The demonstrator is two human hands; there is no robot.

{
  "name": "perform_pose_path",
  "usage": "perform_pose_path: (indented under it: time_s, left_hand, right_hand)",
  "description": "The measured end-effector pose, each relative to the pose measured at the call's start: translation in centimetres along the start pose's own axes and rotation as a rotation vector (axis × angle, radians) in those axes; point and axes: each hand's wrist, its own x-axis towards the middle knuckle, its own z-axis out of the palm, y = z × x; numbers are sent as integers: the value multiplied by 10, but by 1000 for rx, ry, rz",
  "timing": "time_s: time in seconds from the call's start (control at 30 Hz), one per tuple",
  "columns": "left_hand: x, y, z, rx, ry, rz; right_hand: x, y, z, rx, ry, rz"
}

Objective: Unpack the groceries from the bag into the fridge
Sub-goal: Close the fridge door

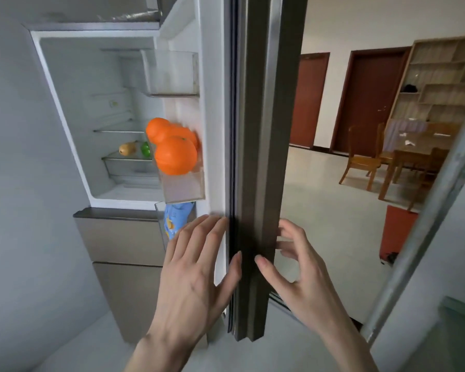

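Because the fridge door stands edge-on at centre frame, both hands flank it low down: the left hand lies flat and spread against its inner lining, the right hand loosely curled at its outer face, holding nothing, probably to swing it. Oranges fill the middle door bin, a blue packet below; no bag shows.
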Motion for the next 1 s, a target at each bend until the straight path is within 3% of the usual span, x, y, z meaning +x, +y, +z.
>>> perform_pose_path:
  time_s: [0.4, 0.53, 0.8, 1.0]
  left_hand:
    - [-49, -82, -60, 84, 125, -278]
    - [-60, -119, -85, 169, 107, -297]
    - [-71, -199, -128, 241, 69, -363]
    - [-70, -263, -146, 139, 93, -389]
  right_hand:
    - [19, -70, 93, 140, -260, -264]
    - [31, -89, 138, 132, -310, -345]
    - [72, -120, 226, -272, -181, -532]
    - [101, -138, 286, -362, -152, -547]
